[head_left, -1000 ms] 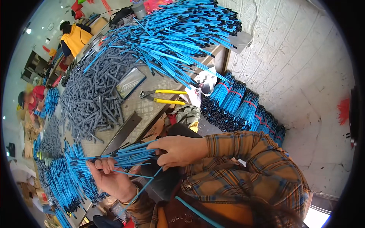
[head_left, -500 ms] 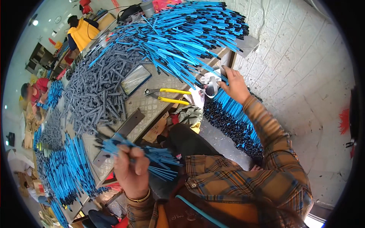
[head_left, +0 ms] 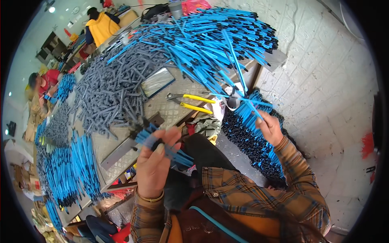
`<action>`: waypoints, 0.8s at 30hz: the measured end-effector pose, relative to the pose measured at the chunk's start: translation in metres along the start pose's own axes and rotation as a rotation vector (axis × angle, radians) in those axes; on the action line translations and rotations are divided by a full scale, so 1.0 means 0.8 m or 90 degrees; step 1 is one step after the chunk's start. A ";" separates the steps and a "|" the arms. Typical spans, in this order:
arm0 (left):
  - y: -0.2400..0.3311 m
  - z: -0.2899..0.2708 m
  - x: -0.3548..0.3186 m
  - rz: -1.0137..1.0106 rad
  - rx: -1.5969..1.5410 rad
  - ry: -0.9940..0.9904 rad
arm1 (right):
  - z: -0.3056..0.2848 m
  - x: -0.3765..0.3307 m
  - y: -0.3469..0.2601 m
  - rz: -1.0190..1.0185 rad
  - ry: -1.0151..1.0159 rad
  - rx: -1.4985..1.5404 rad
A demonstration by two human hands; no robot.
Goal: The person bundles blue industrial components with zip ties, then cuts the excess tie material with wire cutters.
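My left hand [head_left: 156, 162] grips a small bundle of blue sticks with black tips [head_left: 162, 142], held up over the near edge of the workbench [head_left: 162, 109]. My right hand [head_left: 270, 128] is out to the right and holds a few more blue sticks [head_left: 248, 108], lifted from the stack of blue sticks [head_left: 253, 141] standing beside the bench. A large heap of the same blue sticks [head_left: 210, 40] covers the far end of the bench. My sleeves are orange plaid.
A big pile of grey sticks [head_left: 109, 87] covers the bench's middle. Yellow-handled pliers [head_left: 190, 102] and a flat dark tray [head_left: 157, 82] lie near the front. More blue bundles [head_left: 73, 166] lie at left. Two people [head_left: 101, 24] work at the far end.
My right hand has drawn a few blue sticks out of the stack at right and lifted them. My left hand has raised its bundle higher and closer to the bench.
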State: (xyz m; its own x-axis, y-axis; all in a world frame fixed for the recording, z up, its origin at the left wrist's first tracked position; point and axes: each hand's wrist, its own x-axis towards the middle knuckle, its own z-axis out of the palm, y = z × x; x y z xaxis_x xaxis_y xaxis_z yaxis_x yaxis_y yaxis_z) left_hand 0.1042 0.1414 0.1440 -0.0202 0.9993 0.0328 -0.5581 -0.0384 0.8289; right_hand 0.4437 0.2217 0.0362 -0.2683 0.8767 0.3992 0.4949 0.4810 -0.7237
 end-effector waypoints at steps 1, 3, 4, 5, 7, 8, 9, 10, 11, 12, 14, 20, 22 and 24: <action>0.001 0.000 0.003 -0.006 -0.026 0.015 | 0.006 0.003 -0.018 -0.001 -0.041 0.074; 0.003 -0.005 0.002 -0.017 -0.076 0.049 | 0.026 0.006 -0.055 0.001 -0.129 0.228; 0.005 -0.010 -0.002 -0.003 -0.074 0.068 | 0.040 0.009 -0.074 -0.010 -0.148 0.238; 0.000 -0.017 -0.003 0.018 -0.080 0.062 | 0.053 0.010 -0.088 -0.016 -0.181 0.236; -0.008 -0.026 -0.006 0.056 -0.092 0.046 | 0.078 0.010 -0.112 -0.025 -0.243 0.227; -0.011 -0.027 -0.008 0.062 -0.092 0.058 | 0.090 0.010 -0.121 -0.030 -0.256 0.232; -0.013 -0.028 -0.008 0.069 -0.095 0.053 | 0.102 0.012 -0.128 -0.047 -0.263 0.227; -0.015 -0.029 -0.008 0.075 -0.098 0.047 | 0.114 0.013 -0.134 -0.063 -0.269 0.223; -0.014 -0.031 -0.009 0.080 -0.101 0.039 | 0.123 0.013 -0.139 -0.079 -0.274 0.217; -0.013 -0.031 -0.010 0.078 -0.104 0.039 | 0.126 0.013 -0.142 -0.077 -0.274 0.216; -0.007 -0.023 -0.011 0.113 -0.058 0.140 | 0.128 0.013 -0.145 -0.071 -0.274 0.257; -0.004 -0.034 -0.008 0.124 -0.061 0.132 | 0.133 0.024 -0.147 -0.079 -0.299 0.303; -0.004 -0.044 -0.009 0.160 -0.069 0.099 | 0.136 0.026 -0.147 0.063 -0.342 0.417; -0.003 -0.044 -0.006 0.177 -0.072 0.084 | 0.138 0.028 -0.148 0.136 -0.361 0.475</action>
State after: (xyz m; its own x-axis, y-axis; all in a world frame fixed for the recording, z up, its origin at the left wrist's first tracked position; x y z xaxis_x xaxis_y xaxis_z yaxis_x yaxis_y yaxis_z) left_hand 0.0760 0.1369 0.1224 -0.2874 0.9424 0.1708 -0.6048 -0.3169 0.7306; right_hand 0.2877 0.1849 0.0689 -0.6898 0.7235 0.0275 -0.0214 0.0176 -0.9996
